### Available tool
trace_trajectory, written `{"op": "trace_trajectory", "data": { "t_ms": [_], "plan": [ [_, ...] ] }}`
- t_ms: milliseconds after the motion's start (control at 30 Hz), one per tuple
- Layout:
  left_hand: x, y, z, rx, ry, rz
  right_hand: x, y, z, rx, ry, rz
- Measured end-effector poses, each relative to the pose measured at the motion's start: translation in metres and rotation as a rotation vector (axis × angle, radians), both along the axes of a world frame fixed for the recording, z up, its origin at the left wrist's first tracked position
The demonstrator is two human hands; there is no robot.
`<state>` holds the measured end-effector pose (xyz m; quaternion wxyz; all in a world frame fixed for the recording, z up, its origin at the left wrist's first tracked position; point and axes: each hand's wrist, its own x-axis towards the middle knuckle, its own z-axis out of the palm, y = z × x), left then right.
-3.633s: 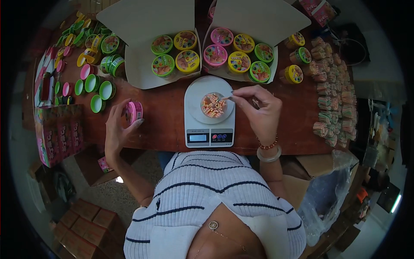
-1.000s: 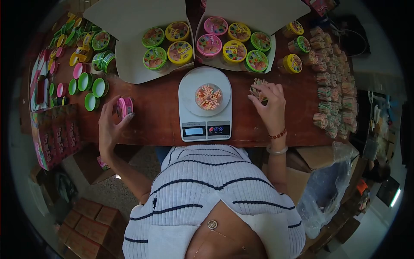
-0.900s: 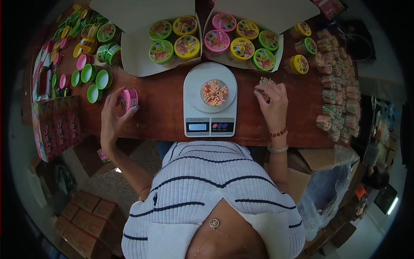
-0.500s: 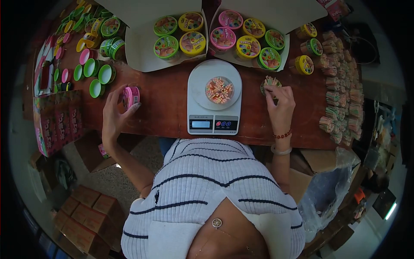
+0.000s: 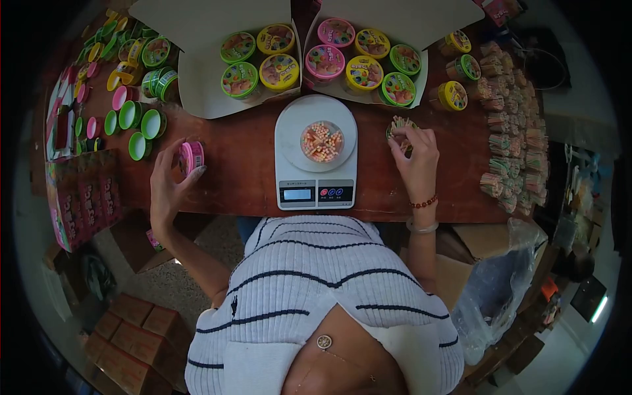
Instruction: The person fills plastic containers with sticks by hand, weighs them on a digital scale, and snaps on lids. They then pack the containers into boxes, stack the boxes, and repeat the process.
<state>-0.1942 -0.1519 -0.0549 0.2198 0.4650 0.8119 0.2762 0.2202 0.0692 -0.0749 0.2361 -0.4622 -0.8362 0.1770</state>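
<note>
My left hand (image 5: 168, 183) is wrapped around a pink lid (image 5: 191, 157) with a printed rim, held on its edge above the table. A white digital scale (image 5: 284, 168) stands in the middle, and on its round plate rests a clear cup of small sticks (image 5: 322, 141) seen from above. To the right of the scale, the fingertips of my right hand (image 5: 416, 153) are pinched at a small bunch of sticks (image 5: 400, 125). What lies beneath that bunch is partly hidden by my fingers.
Two open white boxes, left (image 5: 204, 105) and right (image 5: 421, 92), hold several lidded tubs at the back. Green, pink and yellow lids (image 5: 139, 146) lie at the left near printed cartons (image 5: 82, 194). Stick bundles (image 5: 503, 164) line the right, beside three lidded tubs (image 5: 453, 96).
The whole view has shifted slightly, so the table things appear further left. Both hands keep nearly the same places, with the right fingers still at the bunch of sticks.
</note>
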Motion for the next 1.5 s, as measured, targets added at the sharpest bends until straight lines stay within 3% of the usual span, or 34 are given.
{"op": "trace_trajectory", "data": {
  "t_ms": [333,633,700,733,800,833,900,967,1067,1133,1500],
  "plan": [
    [0.001,0.001,0.001,0.024,-0.022,-0.008,-0.004,0.001,0.000,0.080,-0.044,-0.021],
    [0.000,0.000,0.000,0.023,-0.018,0.003,-0.002,-0.001,0.013,-0.019,0.008,-0.057],
    [0.000,0.000,0.002,0.028,-0.011,0.006,-0.009,-0.012,0.024,-0.204,0.392,-0.209],
    [0.000,0.000,0.003,0.030,-0.005,0.004,-0.019,-0.019,0.035,-0.206,0.392,-0.205],
    [-0.002,0.000,0.002,0.028,-0.005,0.002,-0.042,-0.032,0.058,-0.454,0.870,-0.162],
    [-0.003,0.001,0.001,0.030,-0.005,-0.001,-0.044,-0.033,0.053,-0.454,0.870,-0.159],
    [0.001,0.004,0.003,0.039,-0.011,-0.002,-0.049,-0.034,0.042,-0.141,0.613,0.114],
    [0.001,0.004,0.005,0.047,-0.014,-0.001,-0.061,-0.044,0.045,-0.249,0.631,0.093],
    [0.000,0.000,0.002,0.037,0.002,-0.015,-0.070,-0.048,0.044,-0.137,0.484,0.073],
    [-0.001,-0.003,0.000,0.053,0.007,-0.007,-0.077,-0.043,0.044,0.176,0.435,0.081],
    [0.000,-0.002,0.002,0.051,0.006,-0.009,-0.095,-0.035,0.045,0.175,0.314,0.096]
  ]
}}
